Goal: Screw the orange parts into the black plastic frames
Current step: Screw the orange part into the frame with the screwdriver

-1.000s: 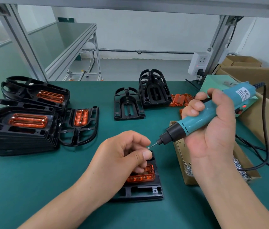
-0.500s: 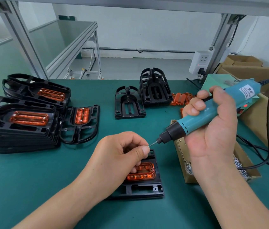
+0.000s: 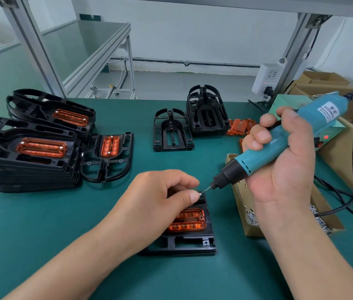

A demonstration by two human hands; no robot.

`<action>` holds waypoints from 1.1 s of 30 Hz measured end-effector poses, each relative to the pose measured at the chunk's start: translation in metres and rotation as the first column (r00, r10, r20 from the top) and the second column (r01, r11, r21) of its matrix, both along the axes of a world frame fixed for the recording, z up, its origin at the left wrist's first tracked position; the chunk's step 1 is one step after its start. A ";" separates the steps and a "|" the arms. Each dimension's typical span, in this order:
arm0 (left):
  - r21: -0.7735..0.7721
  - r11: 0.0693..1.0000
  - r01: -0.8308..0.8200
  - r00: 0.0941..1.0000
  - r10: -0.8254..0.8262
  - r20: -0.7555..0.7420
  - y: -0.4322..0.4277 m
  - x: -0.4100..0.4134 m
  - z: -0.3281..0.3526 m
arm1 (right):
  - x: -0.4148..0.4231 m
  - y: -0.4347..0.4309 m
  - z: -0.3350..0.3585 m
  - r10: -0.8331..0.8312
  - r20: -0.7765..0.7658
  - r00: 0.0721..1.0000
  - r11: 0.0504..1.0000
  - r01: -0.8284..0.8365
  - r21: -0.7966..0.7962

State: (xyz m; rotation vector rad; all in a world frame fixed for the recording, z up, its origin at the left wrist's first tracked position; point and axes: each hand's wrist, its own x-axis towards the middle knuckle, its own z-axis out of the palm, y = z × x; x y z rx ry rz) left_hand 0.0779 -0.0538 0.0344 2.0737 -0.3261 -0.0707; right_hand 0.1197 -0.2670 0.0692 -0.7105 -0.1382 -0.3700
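My left hand point(image 3: 156, 200) covers the top of the black frame point(image 3: 190, 243) and part of its orange part point(image 3: 189, 223). The screw point(image 3: 199, 193) it pinches is just a glint. Right hand point(image 3: 286, 167) and wrist hide most of the screw box point(image 3: 239, 198); can't read the screwdriver point(image 3: 260, 156) label.

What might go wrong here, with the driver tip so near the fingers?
The left hand pinches a small screw right at the electric screwdriver bit; a slip could jab a fingertip or drop the screw. The right hand holds the tool tilted, so the screw may seat crooked in the black frame.
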 end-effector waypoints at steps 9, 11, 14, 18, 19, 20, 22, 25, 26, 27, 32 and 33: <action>0.452 0.888 0.083 0.967 -0.182 0.179 0.006 0.005 0.008 | 0.000 0.007 -0.001 0.102 -0.028 0.994 0.959 -0.106 -0.261; 0.530 0.841 0.110 0.947 -0.250 0.201 0.004 0.004 0.004 | -0.001 0.010 -0.001 0.110 -0.018 0.994 0.947 -0.111 -0.300; 0.586 0.800 0.129 0.927 -0.307 0.214 0.002 0.005 0.002 | -0.004 0.012 0.000 0.115 -0.008 0.993 0.936 -0.111 -0.334; 0.609 0.783 0.122 0.923 -0.316 0.221 0.001 0.004 0.001 | -0.007 0.014 0.002 0.128 0.007 0.992 0.926 -0.117 -0.359; 0.615 0.779 0.121 0.922 -0.317 0.221 0.001 0.004 0.001 | -0.007 0.014 0.002 0.130 0.013 0.991 0.924 -0.117 -0.365; 0.620 0.775 0.120 0.922 -0.319 0.220 0.001 0.003 0.001 | -0.008 0.015 0.002 0.133 0.019 0.991 0.921 -0.116 -0.371; 0.633 0.766 0.114 0.921 -0.321 0.223 0.000 0.002 0.000 | -0.009 0.016 0.003 0.137 0.032 0.990 0.916 -0.115 -0.384; 0.638 0.764 0.099 0.921 -0.313 0.232 -0.002 0.002 -0.001 | -0.011 0.017 0.004 0.147 0.049 0.988 0.905 -0.115 -0.410; 0.638 0.764 0.095 0.921 -0.311 0.235 -0.002 0.002 -0.002 | -0.011 0.018 0.005 0.155 0.056 0.986 0.898 -0.117 -0.424; 0.639 0.763 0.093 0.920 -0.311 0.237 -0.003 0.002 -0.002 | -0.012 0.018 0.005 0.167 0.068 0.984 0.890 -0.120 -0.440; 0.645 0.759 0.088 0.915 -0.318 0.249 -0.003 0.002 -0.004 | -0.016 0.022 0.005 0.253 0.160 0.954 0.830 -0.129 -0.542; 0.643 0.761 0.087 0.914 -0.317 0.252 -0.003 0.002 -0.004 | -0.017 0.023 0.005 0.274 0.184 0.944 0.814 -0.126 -0.566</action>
